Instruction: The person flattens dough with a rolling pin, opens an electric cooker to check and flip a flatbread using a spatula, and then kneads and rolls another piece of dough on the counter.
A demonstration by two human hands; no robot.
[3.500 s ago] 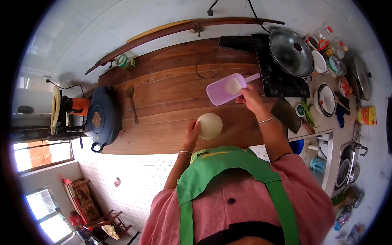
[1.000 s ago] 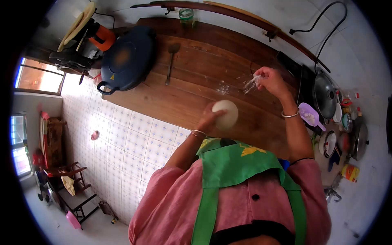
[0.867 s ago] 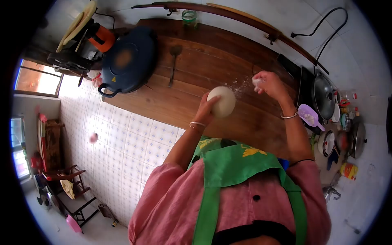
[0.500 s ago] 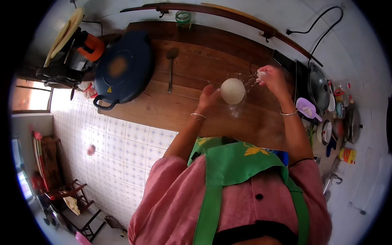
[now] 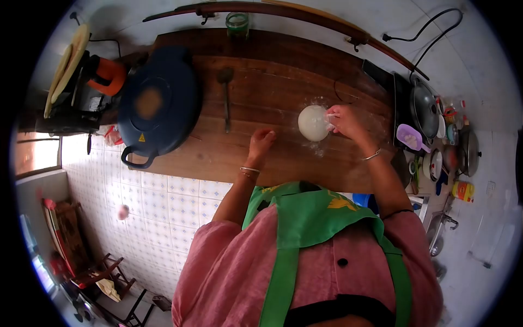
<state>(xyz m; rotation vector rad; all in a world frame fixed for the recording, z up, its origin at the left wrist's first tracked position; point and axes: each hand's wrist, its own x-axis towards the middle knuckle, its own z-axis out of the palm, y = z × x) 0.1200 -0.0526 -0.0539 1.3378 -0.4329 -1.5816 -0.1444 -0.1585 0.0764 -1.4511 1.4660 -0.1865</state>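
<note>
A round, pale ball of dough (image 5: 312, 124) sits on the wooden board, with white flour scattered around it. My right hand (image 5: 347, 121) is at the dough's right edge, its fingers pinched together and white with flour at the tips. Whether the fingertips press on the dough or hover just over it is hard to see. To the left of the dough, and apart from it, my left hand (image 5: 261, 145) is held above the board with its fingers curled in and nothing visible in them.
A dark blue electric griddle (image 5: 163, 103) stands on the left, beside a long-handled spoon (image 5: 226, 103). A glass jar (image 5: 237, 24) is at the back. To the right are a lidded pan (image 5: 425, 109) and a purple scoop (image 5: 409, 136) with white powder.
My right hand has come left and down from beside the dough to its right edge. My left hand has drawn away leftward and its fingers have curled.
</note>
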